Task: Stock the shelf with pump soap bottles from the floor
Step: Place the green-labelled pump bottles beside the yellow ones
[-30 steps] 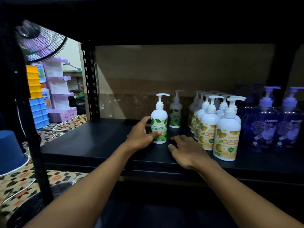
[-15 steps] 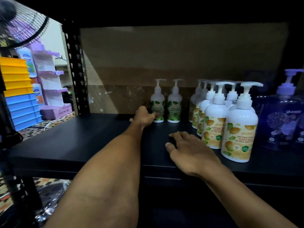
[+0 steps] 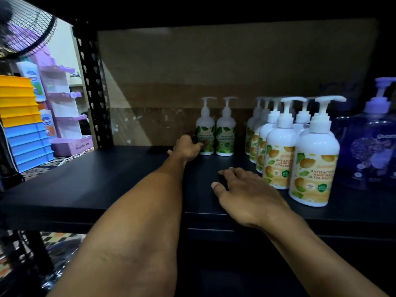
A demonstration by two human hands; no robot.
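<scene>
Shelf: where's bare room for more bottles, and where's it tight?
Widest bare patch: the shelf from the post to the left hand, which holds a green bottle. Narrow gap at the back between its twin and the orange rows. Right hand lies flat on the front middle. Crowded: orange rows packed beside the purple bottles.

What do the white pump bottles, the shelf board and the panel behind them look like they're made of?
White pump bottles: likely plastic, smooth and glossy, with soft highlights and printed labels. Shelf board: dark, matte surface; painted metal or laminate, cannot tell. Back panel: looks like brown cardboard or hardboard, dull, scuffed low down.
</scene>
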